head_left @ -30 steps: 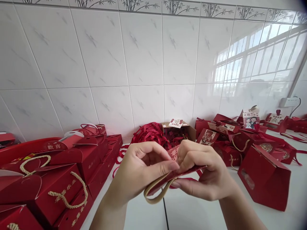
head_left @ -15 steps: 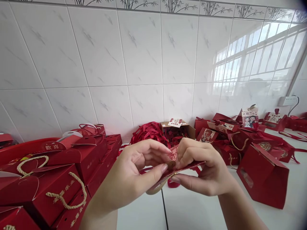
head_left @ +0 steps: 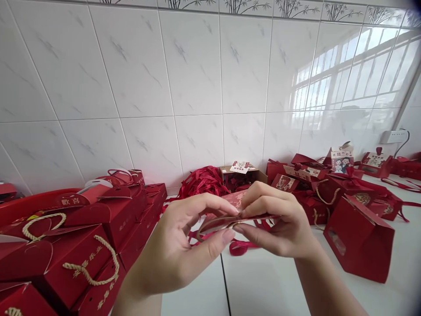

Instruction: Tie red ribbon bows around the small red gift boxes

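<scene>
Both hands meet at the middle of the view over a flat, folded red gift box with a tan rope handle. My left hand pinches its near edge between thumb and forefinger. My right hand grips the box's right side, fingers curled over the top. A red ribbon lies on the white table just under the hands. The box's printed face peeks up between my fingers.
Stacked red gift boxes with rope handles fill the left. A heap of red ribbons and a small cardboard box sit by the tiled wall. Assembled red boxes crowd the right of the white table.
The folded box has been raised slightly and turned flatter. The rope handle that hung below my hands is now drawn up between them, and my left thumb has slid under the edge.
</scene>
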Motion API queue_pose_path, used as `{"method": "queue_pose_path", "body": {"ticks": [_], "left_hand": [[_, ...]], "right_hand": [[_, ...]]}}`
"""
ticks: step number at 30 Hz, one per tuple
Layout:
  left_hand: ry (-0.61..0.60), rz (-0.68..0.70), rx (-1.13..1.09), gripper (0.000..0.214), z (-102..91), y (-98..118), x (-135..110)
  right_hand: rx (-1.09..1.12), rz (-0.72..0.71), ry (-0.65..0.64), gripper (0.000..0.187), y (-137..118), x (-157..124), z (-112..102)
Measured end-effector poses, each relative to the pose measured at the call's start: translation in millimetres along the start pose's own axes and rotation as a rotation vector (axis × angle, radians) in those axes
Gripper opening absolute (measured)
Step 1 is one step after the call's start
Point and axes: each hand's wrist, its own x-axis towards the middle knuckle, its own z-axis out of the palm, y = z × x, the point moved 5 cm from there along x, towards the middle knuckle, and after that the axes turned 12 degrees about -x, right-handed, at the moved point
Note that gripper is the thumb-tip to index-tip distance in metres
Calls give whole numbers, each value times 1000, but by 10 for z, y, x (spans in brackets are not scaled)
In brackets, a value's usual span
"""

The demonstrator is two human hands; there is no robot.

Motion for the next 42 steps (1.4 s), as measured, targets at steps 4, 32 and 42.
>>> {"method": "queue_pose_path", "body": {"ticks": [4,32,42], "left_hand": [[102,70,-49,25,11,-14,-28],[30,121,-2,29,14,-78,9],[-74,53,-134,31,67,-49,-29]], "right_hand": [[-65,-42,54,14,-22,0,-13],[-42,-40,107,23,-27,-46,-47],[-28,-119,139,22,-137,-7,-65]]}}
